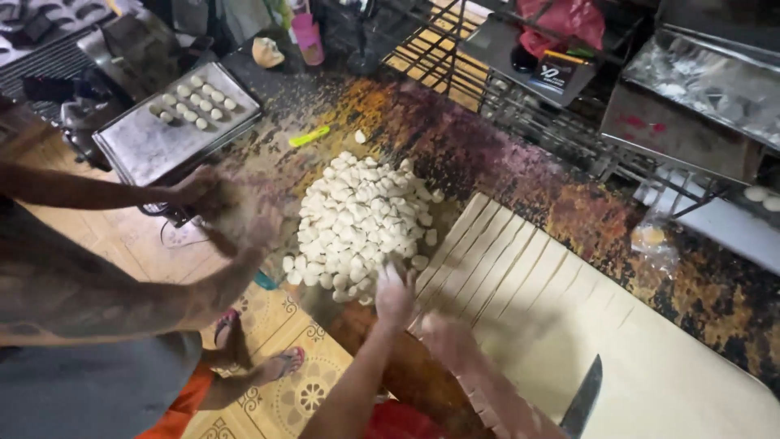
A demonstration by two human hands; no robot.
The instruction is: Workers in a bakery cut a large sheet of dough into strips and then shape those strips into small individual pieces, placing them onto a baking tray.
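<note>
A heap of small white dough pieces [357, 215] lies on the dark mottled counter [504, 162]. My left hand [395, 294] rests at the heap's near edge, fingers pointing into the pieces. My right hand [445, 332] is motion-blurred over the near end of a pale dough sheet [650, 366] cut into long strips [496, 260]; whether it holds anything is unclear. A dark-bladed knife [583, 397] lies on the sheet beside my right forearm.
A co-worker stands at the left, blurred hands [223, 207] together by the counter edge. A metal tray [138, 150] holds rows of dough balls [195, 102]. A yellow-green tool [309, 136], a pink cup [308, 36] and wire racks [520, 106] lie behind.
</note>
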